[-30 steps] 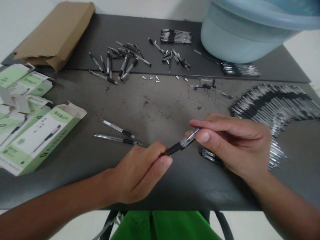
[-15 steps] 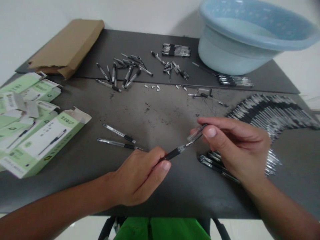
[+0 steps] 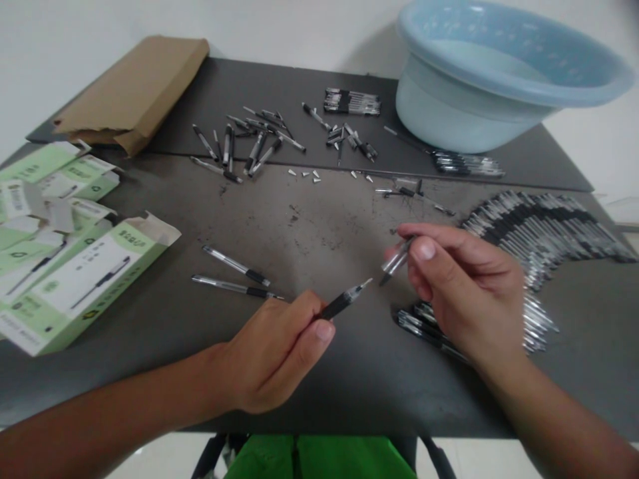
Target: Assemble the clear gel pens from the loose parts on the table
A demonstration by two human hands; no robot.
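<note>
In the head view my left hand (image 3: 284,352) is closed around a gel pen (image 3: 343,303); its black grip and bare tip stick out to the upper right. My right hand (image 3: 464,293) pinches a clear pen cap (image 3: 397,261) with a dark clip between thumb and fingertips. A small gap separates the cap from the pen's tip. To the left of my left hand lie two uncapped pens, an upper pen (image 3: 235,265) and a lower pen (image 3: 234,286). Capped pens (image 3: 429,332) lie partly hidden beneath my right hand.
A fanned row of pens (image 3: 544,226) curves at the right. Green and white pen boxes (image 3: 94,279) are piled at left, before a brown paper bag (image 3: 134,86). Loose pens (image 3: 259,143) and small metal tips (image 3: 305,174) lie further back. A blue basin (image 3: 479,100) stands at back right.
The pen cap, which was around the pen's tip, is now apart from it. It has tilted in my right hand, its lower end pointing down-left. My left hand has barely moved.
</note>
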